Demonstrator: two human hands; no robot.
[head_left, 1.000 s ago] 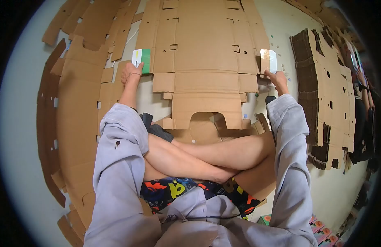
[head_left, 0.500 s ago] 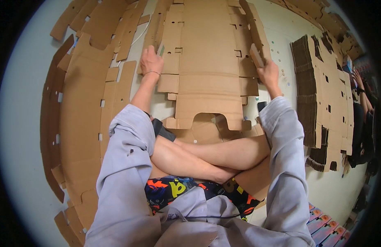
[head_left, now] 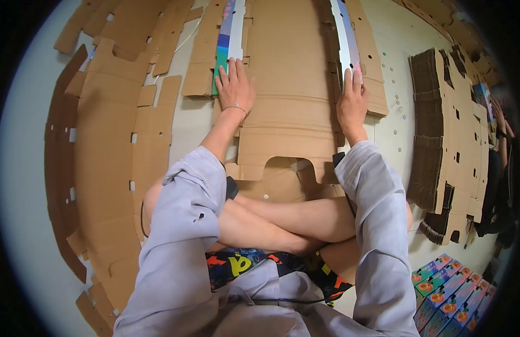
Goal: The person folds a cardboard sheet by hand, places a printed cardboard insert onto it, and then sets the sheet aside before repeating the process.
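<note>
A flat brown cardboard box blank [head_left: 291, 62] lies lengthwise in front of my crossed legs. Its left side panel [head_left: 229, 39] is folded inward, showing white with a green and blue printed face. The right side panel [head_left: 343, 39] is folded likewise, white with lilac and pink print. My left hand [head_left: 235, 92] lies open on the near end of the left panel, fingers stretched forward. On the near end of the right panel, my right hand [head_left: 352, 104] presses with fingers extended; its thumb side is partly hidden.
Another opened cardboard sheet [head_left: 108, 151] lies to the left. A thick stack of cardboard blanks [head_left: 448, 135] stands at the right. Several printed boxes [head_left: 451, 292] sit at the lower right. Another person's arm [head_left: 501, 121] shows at the far right edge.
Both side panels have gone from raised brown flaps to folded inward, with their printed faces showing. My hands have moved inward from gripping the flaps' ends to lying on them.
</note>
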